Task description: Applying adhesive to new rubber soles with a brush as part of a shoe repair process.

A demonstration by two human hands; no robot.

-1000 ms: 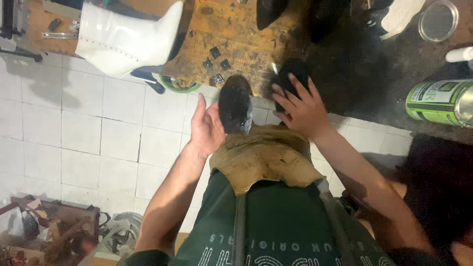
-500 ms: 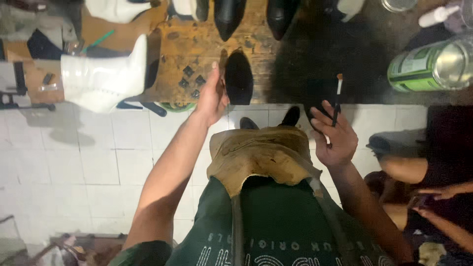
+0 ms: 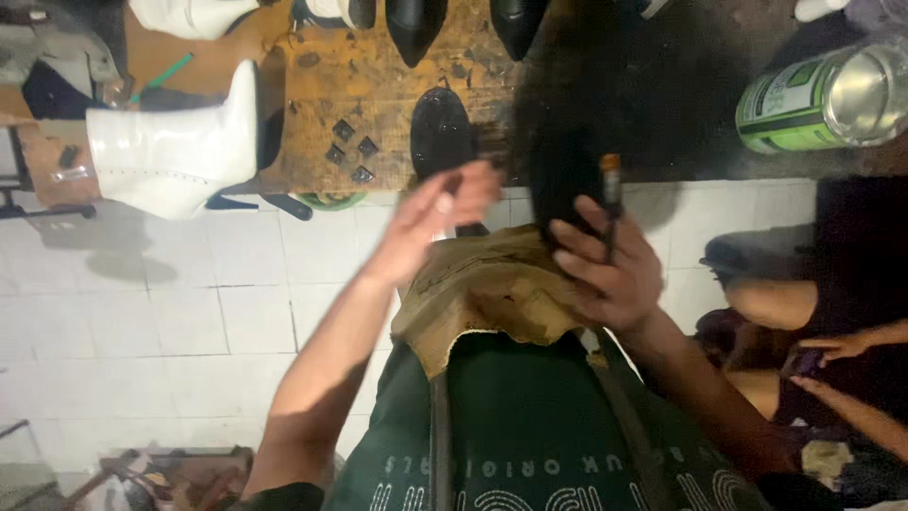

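Since half a second ago your left hand (image 3: 445, 213) has come off the black shoe (image 3: 442, 132) on the workbench (image 3: 378, 95) and drawn back toward you; it now hangs blurred over the bench's near edge, fingers spread and holding nothing, just short of the shoe's heel. Your right hand (image 3: 610, 270) has lifted a little and now has its fingers closed around a thin brush (image 3: 610, 203) with an orange band near its tip, the handle standing upright between them. Right behind that hand a dark, blurred shape (image 3: 563, 170) rises over the bench's near edge; you cannot tell what it is.

The black shoe lies sole-up on the worn wooden top, close to the near edge, toe pointing away from you. To its left, three small dark square pieces (image 3: 348, 149) sit on the wood. Two more black pointed shoes (image 3: 463, 24) stand at the far edge. A white boot (image 3: 175, 151) lies on its side off the bench's left edge, its shaft against the wood. At the right, a green and white can (image 3: 823, 95) lies tilted on the dark part of the top.

A tan leather pad (image 3: 492, 293) covers your lap over a green apron (image 3: 530, 416). Below is the white tiled floor (image 3: 161, 312). At your right another person's hands (image 3: 837, 364) rest near a dark garment.
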